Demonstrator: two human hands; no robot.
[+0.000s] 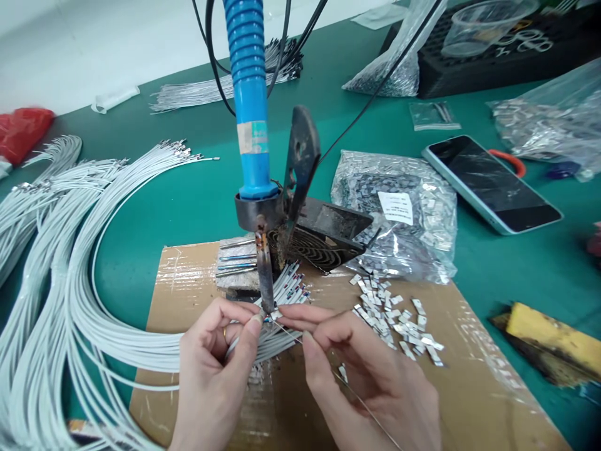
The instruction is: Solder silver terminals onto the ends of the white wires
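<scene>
A blue-handled soldering iron stands tip down in a dark metal holder. My left hand is closed, thumb and finger pinching the end of a white cable just left of the hot tip. My right hand is closed around a thin solder wire, which runs up toward the tip. Its forefinger reaches a small metal tab beside the tip; whether it grips the tab I cannot tell. Behind my fingers lie several white cables with stripped, coloured ends.
Loose metal tabs lie on the cardboard to the right. Bundled white cables fill the left. Beyond are a bag of parts and a phone. A dirty yellow sponge lies far right.
</scene>
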